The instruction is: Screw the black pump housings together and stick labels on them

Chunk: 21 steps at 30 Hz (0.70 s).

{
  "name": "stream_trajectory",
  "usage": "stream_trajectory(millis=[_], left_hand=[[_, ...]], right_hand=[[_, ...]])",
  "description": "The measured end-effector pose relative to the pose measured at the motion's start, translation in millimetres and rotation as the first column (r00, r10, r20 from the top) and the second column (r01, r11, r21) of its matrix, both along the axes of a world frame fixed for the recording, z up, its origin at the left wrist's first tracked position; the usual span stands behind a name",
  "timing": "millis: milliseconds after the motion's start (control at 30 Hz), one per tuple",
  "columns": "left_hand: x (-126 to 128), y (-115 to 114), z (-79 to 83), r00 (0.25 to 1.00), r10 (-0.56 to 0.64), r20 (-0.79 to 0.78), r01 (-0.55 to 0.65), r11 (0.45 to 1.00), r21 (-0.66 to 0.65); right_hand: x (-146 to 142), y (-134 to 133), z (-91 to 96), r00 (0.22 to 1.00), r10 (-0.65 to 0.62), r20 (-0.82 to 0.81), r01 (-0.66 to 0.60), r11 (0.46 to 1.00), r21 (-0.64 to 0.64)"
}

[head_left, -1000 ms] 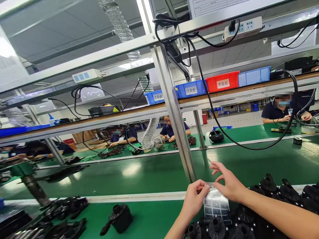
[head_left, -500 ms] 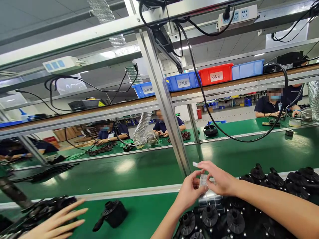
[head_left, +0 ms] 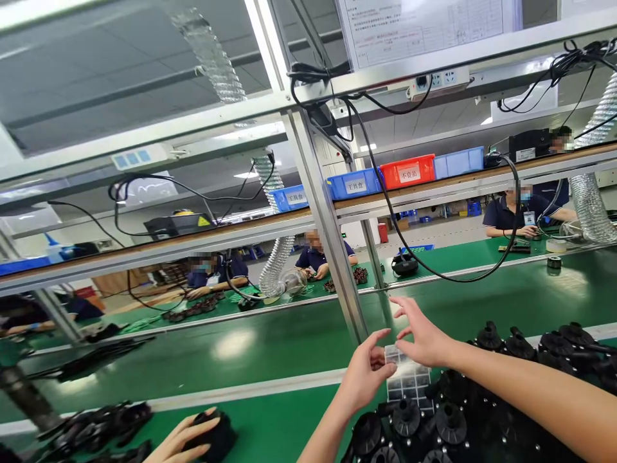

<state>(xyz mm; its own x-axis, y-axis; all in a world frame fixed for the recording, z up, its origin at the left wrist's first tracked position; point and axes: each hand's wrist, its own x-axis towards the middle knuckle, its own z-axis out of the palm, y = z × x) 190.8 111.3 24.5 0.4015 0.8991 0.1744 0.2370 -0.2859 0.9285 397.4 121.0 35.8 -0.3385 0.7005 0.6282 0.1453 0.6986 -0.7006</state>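
Observation:
A clear sheet marked into squares [head_left: 409,381] lies among the black parts, its top corner raised between my hands. My left hand [head_left: 362,373] has its thumb and fingers curled round the left side of that corner. Just right of it is my right hand [head_left: 427,337], its thumb at the sheet's top edge and its fingers spread apart above. I see no separate piece on those fingers. Black round parts with raised spouts [head_left: 450,421] crowd below and to the right of my hands, partly hidden by my right forearm.
Another person's hand [head_left: 186,440] rests on a black part [head_left: 219,437] at lower left, near a heap of black pieces [head_left: 103,424]. A metal post [head_left: 332,257] rises before me. A black cable [head_left: 400,238] hangs under the shelf. Co-workers sit across the green bench.
My right hand's fingers have spread, and the small white piece at its fingertip is gone from view. The sheet shows more. The other person's hand has moved right onto the black part.

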Motion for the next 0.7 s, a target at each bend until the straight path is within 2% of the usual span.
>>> stream_trajectory(millis=[100, 233, 333, 400, 500, 533, 567, 633, 700], left_hand=[[0, -1, -1.1, 1.000, -0.012, 0.012, 0.012, 1.000, 0.005], [3, 2, -3.6, 1.000, 0.015, -0.021, -0.014, 0.999, 0.032], [4, 4, -0.2, 0.995, 0.062, -0.076, -0.059, 0.997, 0.046], [3, -5, 8.8, 0.985, 0.132, -0.111, -0.122, 0.988, 0.094], [4, -40, 29.6, 0.962, 0.207, -0.177, -0.171, 0.965, 0.198], [6, -56, 35.1, 0.954, 0.183, -0.235, -0.134, 0.968, 0.212], [10, -73, 38.2, 0.930, 0.117, -0.348, -0.048, 0.978, 0.202], [23, -106, 35.0, 0.841, -0.038, -0.540, 0.125, 0.984, 0.125], [39, -128, 22.1, 0.739, -0.085, -0.669, 0.195, 0.977, 0.090]], right_hand=[[-8, 1, -8.8, 1.000, -0.020, -0.011, 0.020, 0.999, -0.035], [-18, 0, -10.0, 0.997, -0.072, -0.038, 0.070, 0.996, -0.053], [-21, -15, -4.1, 0.993, -0.092, -0.070, 0.087, 0.994, -0.064], [-16, -34, 3.0, 0.992, -0.091, -0.092, 0.086, 0.994, -0.066], [3, -75, 14.5, 0.981, -0.139, -0.136, 0.130, 0.989, -0.076], [13, -91, 16.8, 0.972, -0.177, -0.156, 0.166, 0.983, -0.081], [23, -107, 17.3, 0.959, -0.224, -0.175, 0.212, 0.973, -0.086], [43, -138, 12.4, 0.929, -0.314, -0.195, 0.301, 0.949, -0.093], [61, -166, -0.4, 0.907, -0.380, -0.181, 0.365, 0.924, -0.112]])
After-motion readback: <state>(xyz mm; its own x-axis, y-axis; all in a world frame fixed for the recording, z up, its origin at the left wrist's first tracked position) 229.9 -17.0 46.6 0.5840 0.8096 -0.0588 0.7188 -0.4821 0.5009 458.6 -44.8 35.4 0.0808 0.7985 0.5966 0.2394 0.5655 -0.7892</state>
